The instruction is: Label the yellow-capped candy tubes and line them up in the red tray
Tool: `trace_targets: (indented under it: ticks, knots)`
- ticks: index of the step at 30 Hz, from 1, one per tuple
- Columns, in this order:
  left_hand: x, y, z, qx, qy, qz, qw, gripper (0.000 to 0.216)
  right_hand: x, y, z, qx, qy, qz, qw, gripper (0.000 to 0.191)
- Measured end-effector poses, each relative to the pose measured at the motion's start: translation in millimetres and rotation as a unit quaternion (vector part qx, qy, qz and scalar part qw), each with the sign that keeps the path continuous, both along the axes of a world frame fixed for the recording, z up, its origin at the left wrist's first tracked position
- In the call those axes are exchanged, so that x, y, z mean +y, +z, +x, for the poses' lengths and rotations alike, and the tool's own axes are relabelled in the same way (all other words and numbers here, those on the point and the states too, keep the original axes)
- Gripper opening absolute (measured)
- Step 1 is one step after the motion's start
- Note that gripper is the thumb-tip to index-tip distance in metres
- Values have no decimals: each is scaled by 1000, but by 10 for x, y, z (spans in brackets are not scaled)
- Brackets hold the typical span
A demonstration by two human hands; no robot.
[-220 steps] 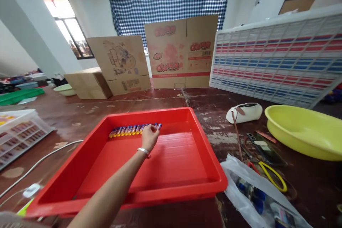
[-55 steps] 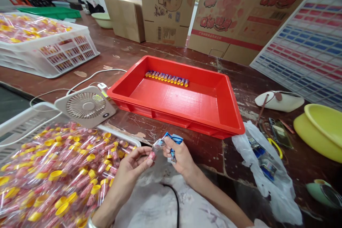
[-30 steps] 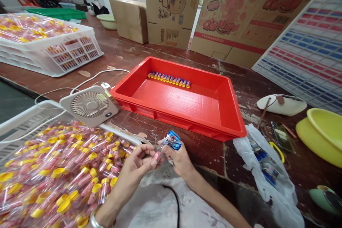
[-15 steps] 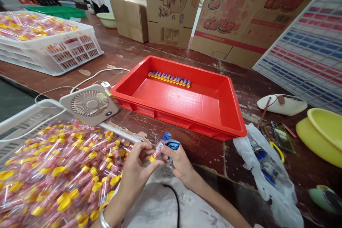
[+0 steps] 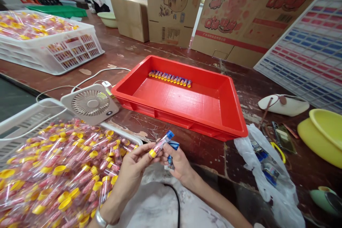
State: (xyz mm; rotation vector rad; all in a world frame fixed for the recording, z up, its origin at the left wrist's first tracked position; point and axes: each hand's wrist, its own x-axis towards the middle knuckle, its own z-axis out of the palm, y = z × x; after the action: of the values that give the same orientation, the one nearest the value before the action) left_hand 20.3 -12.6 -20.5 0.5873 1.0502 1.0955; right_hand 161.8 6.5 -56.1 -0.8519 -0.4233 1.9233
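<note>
Hands pinching one candy tube just in front of the red tray

Left hand point(image 5: 132, 171) has its fingertips closed on the yellow-capped end of the tube point(image 5: 161, 144). Right hand point(image 5: 179, 162) is curled shut on a small bunch of blue wrappers point(image 5: 174, 145), with a fingertip against the tube's middle. The tube is tilted, blue end up toward the red tray point(image 5: 187, 123), near its front wall and not touching it. A row of wrapped tubes point(image 5: 170, 78) lies along the tray's far wall. Fan point(image 5: 90, 103) sits just left of the tray. White crate point(image 5: 18, 119) of loose capped tubes point(image 5: 58, 171) is front-left of the tray, and a plastic bag point(image 5: 267, 171) front-right.
</note>
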Motion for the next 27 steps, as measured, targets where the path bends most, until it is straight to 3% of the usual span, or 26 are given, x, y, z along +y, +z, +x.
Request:
trace_targets:
  ticks: [4,11,18,27]
  knots:
    - [6,-35,0,12,18,8,1000,34,-33,-33,-40,-15,-2,11,1000,35]
    - [15,-74,-48,154,55,51,985,28,-28,103,-41,-27,-48,31,998,37]
    - [35,-19,-26,44,-6,11,999,36,-29,18,-32,-16,-32,6,999,36]
    - [28,-81,-30,62,69,1,996,30,-60,21,-96,-3,-4,10,1000,39]
